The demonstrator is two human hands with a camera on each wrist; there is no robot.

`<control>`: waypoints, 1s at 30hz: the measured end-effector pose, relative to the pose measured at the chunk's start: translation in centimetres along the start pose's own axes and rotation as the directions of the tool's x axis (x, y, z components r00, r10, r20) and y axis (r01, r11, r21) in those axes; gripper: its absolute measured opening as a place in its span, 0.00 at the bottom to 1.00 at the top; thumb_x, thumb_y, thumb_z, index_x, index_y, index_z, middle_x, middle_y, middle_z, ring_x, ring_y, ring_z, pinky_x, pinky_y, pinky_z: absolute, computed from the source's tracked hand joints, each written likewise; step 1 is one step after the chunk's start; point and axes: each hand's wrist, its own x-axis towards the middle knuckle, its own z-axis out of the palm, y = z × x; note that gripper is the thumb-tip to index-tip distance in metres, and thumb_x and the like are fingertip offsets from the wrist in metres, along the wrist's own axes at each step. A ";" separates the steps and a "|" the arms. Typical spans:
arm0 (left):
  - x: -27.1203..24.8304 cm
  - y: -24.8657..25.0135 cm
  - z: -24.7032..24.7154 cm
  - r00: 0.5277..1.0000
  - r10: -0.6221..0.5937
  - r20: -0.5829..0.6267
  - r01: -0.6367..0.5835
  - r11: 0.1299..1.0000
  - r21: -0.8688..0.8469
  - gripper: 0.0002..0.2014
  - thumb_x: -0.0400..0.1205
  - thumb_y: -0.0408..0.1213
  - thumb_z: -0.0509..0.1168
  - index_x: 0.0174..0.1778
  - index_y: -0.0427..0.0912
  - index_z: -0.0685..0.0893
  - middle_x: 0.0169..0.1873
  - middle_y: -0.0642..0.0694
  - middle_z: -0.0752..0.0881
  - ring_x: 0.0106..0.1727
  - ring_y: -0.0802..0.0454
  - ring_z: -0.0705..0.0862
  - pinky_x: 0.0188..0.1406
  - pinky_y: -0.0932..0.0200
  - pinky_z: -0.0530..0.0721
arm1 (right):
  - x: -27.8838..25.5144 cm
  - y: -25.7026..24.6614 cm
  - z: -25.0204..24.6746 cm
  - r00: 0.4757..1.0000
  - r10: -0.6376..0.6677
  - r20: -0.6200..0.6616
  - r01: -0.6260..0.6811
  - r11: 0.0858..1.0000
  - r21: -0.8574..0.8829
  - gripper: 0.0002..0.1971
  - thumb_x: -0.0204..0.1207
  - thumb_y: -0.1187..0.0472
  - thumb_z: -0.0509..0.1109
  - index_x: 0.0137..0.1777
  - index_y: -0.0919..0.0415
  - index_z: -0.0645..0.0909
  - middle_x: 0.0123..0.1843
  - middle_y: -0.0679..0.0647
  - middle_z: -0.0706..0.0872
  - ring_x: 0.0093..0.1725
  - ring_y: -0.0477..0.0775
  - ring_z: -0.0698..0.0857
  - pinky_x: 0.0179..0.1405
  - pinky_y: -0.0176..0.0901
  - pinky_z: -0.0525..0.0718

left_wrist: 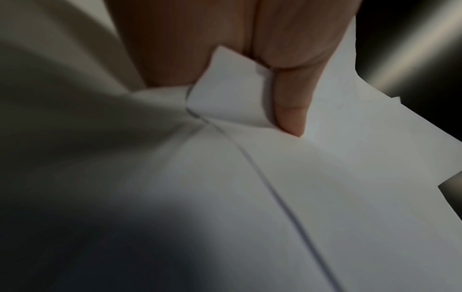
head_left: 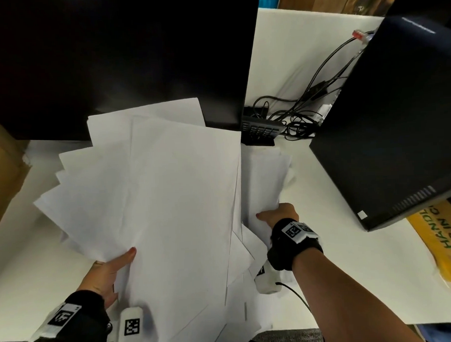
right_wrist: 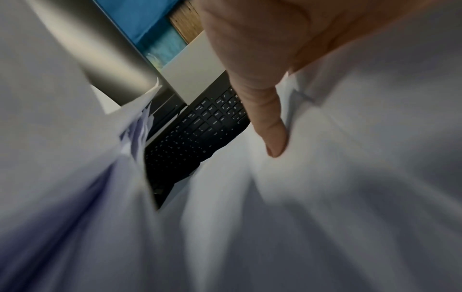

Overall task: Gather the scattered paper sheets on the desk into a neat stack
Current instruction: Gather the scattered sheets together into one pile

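A fanned bundle of white paper sheets (head_left: 156,193) is lifted off the white desk (head_left: 350,256) in front of the monitor. My left hand (head_left: 113,269) holds its near left edge, thumb on top, the other fingers hidden beneath. The left wrist view shows that thumb (left_wrist: 290,110) pressing on the sheets (left_wrist: 325,187) beside a curled corner. My right hand (head_left: 277,215) grips a second bunch of sheets (head_left: 265,179) to the right, thumb on top. In the right wrist view the thumb (right_wrist: 270,128) lies on blurred paper (right_wrist: 325,197).
A large dark monitor (head_left: 113,59) stands close behind the papers. A black keyboard (head_left: 261,128) and tangled cables (head_left: 301,112) lie at the back. A dark computer case (head_left: 396,126) fills the right side. Cardboard (head_left: 2,173) borders the left, a yellow box (head_left: 441,240) the right.
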 end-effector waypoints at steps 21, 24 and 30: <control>-0.9 0.6 1.6 0.995 0.024 -0.093 -0.009 0.986 0.167 0.28 0.78 0.34 0.67 0.75 0.40 0.70 0.73 0.46 0.73 0.78 0.41 0.64 0.76 0.43 0.56 | -1.9 6.3 -7.3 0.905 -0.147 -0.400 0.231 0.958 0.172 0.14 0.70 0.64 0.71 0.54 0.68 0.83 0.51 0.68 0.88 0.51 0.69 0.85 0.53 0.53 0.82; -1.2 0.5 2.1 0.993 0.062 -0.099 -0.043 0.982 0.184 0.26 0.79 0.31 0.66 0.74 0.38 0.70 0.74 0.41 0.73 0.77 0.40 0.67 0.75 0.46 0.60 | -3.4 6.1 -8.9 0.821 -0.210 -0.531 0.335 0.930 0.150 0.13 0.71 0.66 0.69 0.55 0.69 0.83 0.53 0.69 0.87 0.54 0.69 0.84 0.53 0.49 0.78; -1.7 0.4 2.5 0.986 0.110 -0.125 -0.077 0.968 0.239 0.24 0.79 0.28 0.64 0.73 0.31 0.70 0.73 0.34 0.74 0.74 0.36 0.69 0.73 0.47 0.62 | -6.6 4.9 -11.4 0.624 -0.336 -0.706 0.566 0.817 0.111 0.13 0.75 0.67 0.67 0.56 0.71 0.83 0.55 0.70 0.88 0.56 0.67 0.85 0.53 0.40 0.74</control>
